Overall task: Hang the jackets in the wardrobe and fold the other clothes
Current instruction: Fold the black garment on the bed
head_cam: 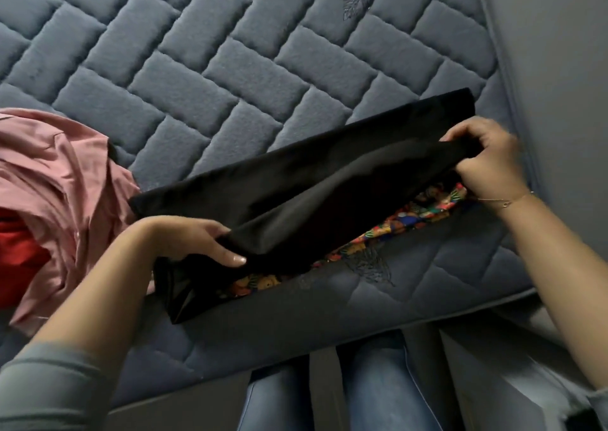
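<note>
A black garment [296,184] lies as a long folded strip across the near part of the quilted blue-grey mattress [230,52]. My left hand [200,238] grips its near left edge, thumb on top. My right hand [487,157] pinches the right end, with the cloth bunched between its curled fingers. Both hands hold the near layer raised a little. Under it a colourful patterned cloth [411,215] shows along the near edge.
A crumpled pink shirt [56,174] lies at the left, with a red garment [16,256] partly under it. The mattress edge runs just before my legs in blue jeans [378,391]. A grey wall [559,68] stands at the right.
</note>
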The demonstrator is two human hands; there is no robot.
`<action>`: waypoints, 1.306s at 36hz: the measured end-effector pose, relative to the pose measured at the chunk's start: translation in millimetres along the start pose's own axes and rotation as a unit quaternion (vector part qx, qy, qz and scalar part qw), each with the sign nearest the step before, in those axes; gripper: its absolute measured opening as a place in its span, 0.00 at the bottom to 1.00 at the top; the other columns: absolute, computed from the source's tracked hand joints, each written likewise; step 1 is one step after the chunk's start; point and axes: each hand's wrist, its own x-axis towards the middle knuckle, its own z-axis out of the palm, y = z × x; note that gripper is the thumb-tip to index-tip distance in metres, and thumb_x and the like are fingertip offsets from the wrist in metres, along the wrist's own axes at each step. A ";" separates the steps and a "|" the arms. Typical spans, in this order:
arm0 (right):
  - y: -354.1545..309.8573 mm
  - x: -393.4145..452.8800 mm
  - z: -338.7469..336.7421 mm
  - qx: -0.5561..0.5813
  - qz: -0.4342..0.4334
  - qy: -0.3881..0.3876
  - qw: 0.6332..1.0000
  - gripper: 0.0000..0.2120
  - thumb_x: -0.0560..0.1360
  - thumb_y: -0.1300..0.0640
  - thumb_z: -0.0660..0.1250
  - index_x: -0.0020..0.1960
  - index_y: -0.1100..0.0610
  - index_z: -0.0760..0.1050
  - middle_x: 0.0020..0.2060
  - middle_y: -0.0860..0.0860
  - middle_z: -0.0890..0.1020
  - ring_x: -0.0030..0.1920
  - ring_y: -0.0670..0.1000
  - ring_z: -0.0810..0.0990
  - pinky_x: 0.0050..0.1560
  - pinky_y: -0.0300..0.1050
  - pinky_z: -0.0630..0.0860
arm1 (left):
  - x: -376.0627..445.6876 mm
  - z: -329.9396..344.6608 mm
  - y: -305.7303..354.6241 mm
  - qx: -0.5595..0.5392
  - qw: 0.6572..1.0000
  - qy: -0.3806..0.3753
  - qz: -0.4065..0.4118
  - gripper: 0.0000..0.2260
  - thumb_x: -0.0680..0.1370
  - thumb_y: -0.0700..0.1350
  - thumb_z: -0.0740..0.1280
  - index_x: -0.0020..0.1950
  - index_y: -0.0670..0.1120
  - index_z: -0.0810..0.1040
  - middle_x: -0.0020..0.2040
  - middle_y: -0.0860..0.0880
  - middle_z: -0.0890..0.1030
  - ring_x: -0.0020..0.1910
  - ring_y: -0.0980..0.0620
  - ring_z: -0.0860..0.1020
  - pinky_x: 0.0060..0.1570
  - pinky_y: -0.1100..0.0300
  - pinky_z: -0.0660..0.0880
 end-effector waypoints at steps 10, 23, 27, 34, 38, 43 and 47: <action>60.1 -12.9 34.5 -0.207 0.080 -0.117 0.968 0.24 0.66 0.74 0.61 0.57 0.59 0.82 0.66 0.59 0.74 0.66 0.63 0.69 0.68 0.54 0.62 | 60.4 -27.1 26.6 0.224 0.846 0.483 0.027 0.12 0.74 0.54 0.72 0.52 0.49 0.79 0.52 0.46 0.82 0.54 0.44 0.78 0.54 0.51 0.73; 81.6 37.4 57.2 -0.128 0.215 -0.020 0.968 0.14 0.72 0.48 0.72 0.47 0.59 0.80 0.54 0.60 0.76 0.59 0.62 0.72 0.58 0.50 0.67 | 84.6 3.9 57.2 0.160 0.795 0.571 0.128 0.08 0.79 0.50 0.66 0.53 0.47 0.80 0.45 0.47 0.83 0.50 0.43 0.79 0.59 0.47 0.71; 95.0 52.1 38.4 -0.066 0.183 -0.027 0.980 0.11 0.73 0.52 0.71 0.42 0.61 0.79 0.47 0.61 0.79 0.50 0.60 0.77 0.56 0.54 0.72 | 87.6 -3.5 64.3 0.210 0.773 0.588 0.115 0.06 0.80 0.50 0.64 0.49 0.50 0.79 0.40 0.52 0.80 0.48 0.43 0.78 0.60 0.48 0.66; 111.3 65.0 31.4 -0.064 0.197 -0.112 0.972 0.25 0.68 0.44 0.75 0.59 0.57 0.76 0.44 0.50 0.75 0.52 0.55 0.76 0.61 0.57 0.70 | 107.2 4.5 69.0 0.268 0.733 0.625 0.006 0.10 0.81 0.48 0.60 0.50 0.45 0.78 0.46 0.44 0.82 0.52 0.41 0.77 0.60 0.48 0.59; 111.6 71.9 44.7 -0.131 0.152 -0.130 0.971 0.21 0.72 0.44 0.72 0.53 0.61 0.78 0.51 0.57 0.76 0.58 0.60 0.71 0.59 0.51 0.63 | 116.4 19.6 67.0 0.239 0.720 0.651 -0.027 0.11 0.81 0.47 0.60 0.54 0.41 0.77 0.52 0.40 0.79 0.56 0.39 0.74 0.66 0.46 0.57; 112.0 70.8 42.1 -0.109 0.106 -0.092 0.984 0.15 0.74 0.52 0.71 0.50 0.64 0.78 0.52 0.59 0.78 0.55 0.61 0.73 0.56 0.50 0.64 | 120.3 31.3 69.6 0.200 0.703 0.682 -0.028 0.11 0.81 0.44 0.61 0.57 0.39 0.76 0.58 0.39 0.76 0.62 0.38 0.70 0.71 0.43 0.51; 119.1 83.3 24.9 -0.067 0.140 -0.007 0.988 0.12 0.75 0.54 0.68 0.50 0.64 0.76 0.47 0.61 0.81 0.50 0.62 0.78 0.56 0.54 0.68 | 126.1 40.4 79.4 0.143 0.656 0.740 0.041 0.14 0.80 0.45 0.62 0.63 0.41 0.72 0.70 0.42 0.69 0.72 0.42 0.63 0.73 0.43 0.45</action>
